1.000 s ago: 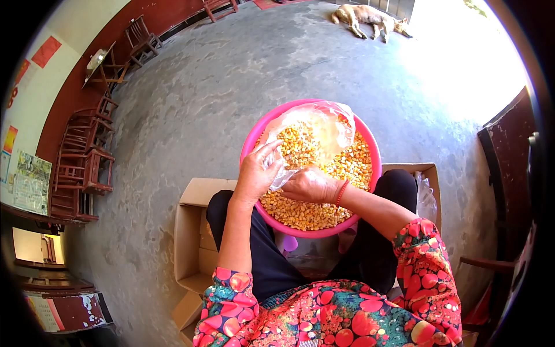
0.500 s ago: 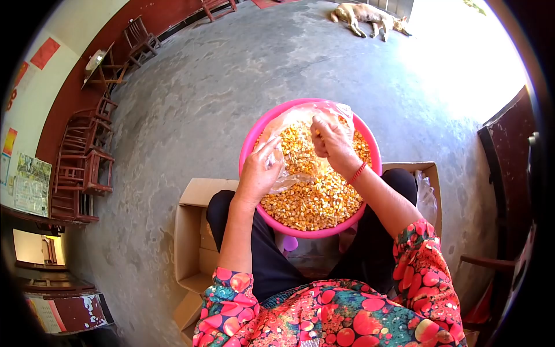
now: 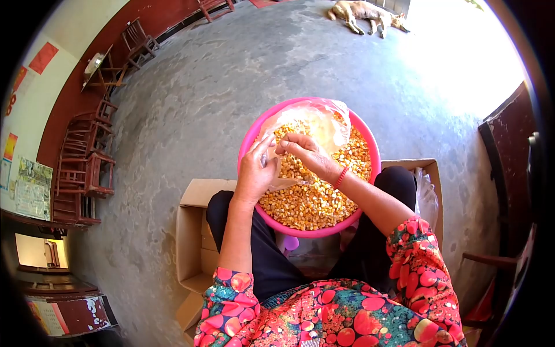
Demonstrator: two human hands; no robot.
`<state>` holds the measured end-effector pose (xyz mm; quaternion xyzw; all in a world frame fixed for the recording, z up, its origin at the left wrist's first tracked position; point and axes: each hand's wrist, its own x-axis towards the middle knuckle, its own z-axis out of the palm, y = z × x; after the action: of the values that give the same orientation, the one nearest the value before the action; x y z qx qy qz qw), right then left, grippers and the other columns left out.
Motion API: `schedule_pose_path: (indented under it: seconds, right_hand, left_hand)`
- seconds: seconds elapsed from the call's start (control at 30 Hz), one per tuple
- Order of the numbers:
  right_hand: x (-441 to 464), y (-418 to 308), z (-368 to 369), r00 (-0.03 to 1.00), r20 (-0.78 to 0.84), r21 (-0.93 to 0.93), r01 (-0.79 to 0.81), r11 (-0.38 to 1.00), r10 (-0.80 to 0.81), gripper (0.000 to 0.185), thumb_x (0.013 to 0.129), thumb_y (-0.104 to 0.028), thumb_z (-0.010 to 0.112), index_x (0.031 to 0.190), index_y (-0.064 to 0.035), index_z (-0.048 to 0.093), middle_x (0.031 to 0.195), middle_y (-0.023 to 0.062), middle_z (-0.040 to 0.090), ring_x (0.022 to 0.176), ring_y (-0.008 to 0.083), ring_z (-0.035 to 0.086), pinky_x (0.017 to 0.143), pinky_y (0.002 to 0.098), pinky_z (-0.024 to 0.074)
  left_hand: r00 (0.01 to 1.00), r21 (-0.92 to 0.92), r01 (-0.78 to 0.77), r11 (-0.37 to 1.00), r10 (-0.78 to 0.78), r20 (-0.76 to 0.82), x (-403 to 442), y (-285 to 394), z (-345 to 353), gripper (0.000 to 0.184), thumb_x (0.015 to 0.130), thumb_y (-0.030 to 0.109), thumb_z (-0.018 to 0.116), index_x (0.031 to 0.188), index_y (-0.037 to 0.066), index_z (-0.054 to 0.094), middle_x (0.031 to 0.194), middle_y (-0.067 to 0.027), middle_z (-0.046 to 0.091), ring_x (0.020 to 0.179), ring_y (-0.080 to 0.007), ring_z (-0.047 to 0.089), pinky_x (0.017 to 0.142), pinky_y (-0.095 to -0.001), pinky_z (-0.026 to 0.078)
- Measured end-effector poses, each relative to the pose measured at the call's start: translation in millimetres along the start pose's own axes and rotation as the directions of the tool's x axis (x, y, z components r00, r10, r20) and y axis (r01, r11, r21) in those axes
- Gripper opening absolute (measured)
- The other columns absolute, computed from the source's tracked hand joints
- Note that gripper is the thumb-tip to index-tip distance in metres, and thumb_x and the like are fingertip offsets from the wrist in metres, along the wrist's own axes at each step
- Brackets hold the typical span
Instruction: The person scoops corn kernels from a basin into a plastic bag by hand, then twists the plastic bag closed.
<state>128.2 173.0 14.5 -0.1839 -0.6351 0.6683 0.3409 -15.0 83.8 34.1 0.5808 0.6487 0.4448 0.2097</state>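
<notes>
A pink basin full of yellow corn kernels sits between my knees. A clear plastic bag lies spread on the kernels in the basin's far half, with some kernels showing through it. My left hand, over the basin's left side, has its fingers closed on the bag's edge. My right hand is above the bag with a red cord on its wrist. Its bent fingertips come close to my left fingertips, pressed together; what they hold, if anything, is hidden.
An open cardboard box stands beneath and around my legs, with crumpled plastic in its right side. A dog lies on the concrete floor at the far end. Wooden chairs line the left wall.
My right hand has moved left and slightly down, from over the bag's right part to beside my left fingertips. My left hand stays nearly in place, still on the bag.
</notes>
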Motion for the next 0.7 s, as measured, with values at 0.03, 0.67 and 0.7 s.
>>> schedule_pose_path:
  seconds: [0.03,0.67,0.7]
  right_hand:
    - [-2,-2,-7,0.993,0.093,-0.074,-0.06,0.995,0.066,0.027,0.092,-0.023,0.051,0.091,0.0008,0.064,0.078,0.0022,0.062,0.077,0.0089,0.057,0.069,0.028,0.047]
    - [-51,27,13,0.655,0.747,-0.472,0.645,0.601,-0.116,0.031,0.073,-0.016,0.062,0.103,-0.0075,0.064,0.095,0.0139,0.061,0.094,0.0313,0.059,0.081,0.0435,0.0488]
    - [-51,29,13,0.655,0.746,-0.474,0.648,0.595,-0.118,0.026,0.073,-0.016,0.061,0.098,-0.0072,0.064,0.093,0.0138,0.061,0.091,0.0313,0.06,0.078,0.0439,0.0493]
  left_hand:
    - [1.0,-0.001,-0.001,1.0,0.001,0.001,0,-3,0,0.053,0.074,-0.008,0.061,0.126,0.002,0.056,0.11,-0.0107,0.063,0.102,-0.0169,0.059,0.089,-0.0281,0.046]
    - [0.994,-0.048,-0.045,0.998,0.05,0.099,-2,-10,-6,0.068,0.073,-0.004,0.064,0.137,0.003,0.042,0.135,-0.0163,0.049,0.126,-0.0225,0.046,0.105,-0.0322,0.036]
    - [0.984,-0.063,-0.029,0.998,0.039,0.172,-3,-11,-5,0.07,0.073,-0.001,0.065,0.139,0.006,0.041,0.137,-0.0175,0.047,0.128,-0.0243,0.045,0.105,-0.0326,0.036]
